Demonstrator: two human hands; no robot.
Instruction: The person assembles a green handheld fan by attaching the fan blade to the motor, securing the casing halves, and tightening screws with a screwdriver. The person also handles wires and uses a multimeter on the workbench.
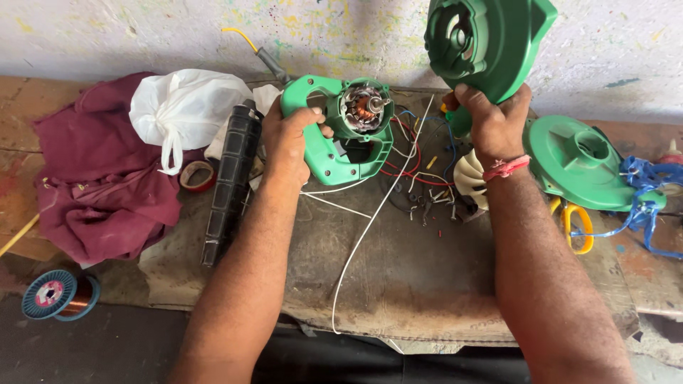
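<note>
My left hand (286, 142) grips a green plastic motor housing half (324, 153) by its handle; a copper-wound motor armature (363, 108) sits in it, with red, blue and white wires trailing to the right. My right hand (491, 124) holds up a second green housing shell (487, 39), lifted above the bench and tilted, its round opening facing me. A red thread is tied at my right wrist.
A maroon cloth (107, 185), a knotted white bag (181, 107), a black ribbed tube (231, 178) and a tape roll (198, 175) lie left. A white fan impeller (469, 178), green round cover (576, 160), yellow-handled scissors (580, 224), blue cord (651, 195), loose screws. A copper wire spool (57, 294) sits low left.
</note>
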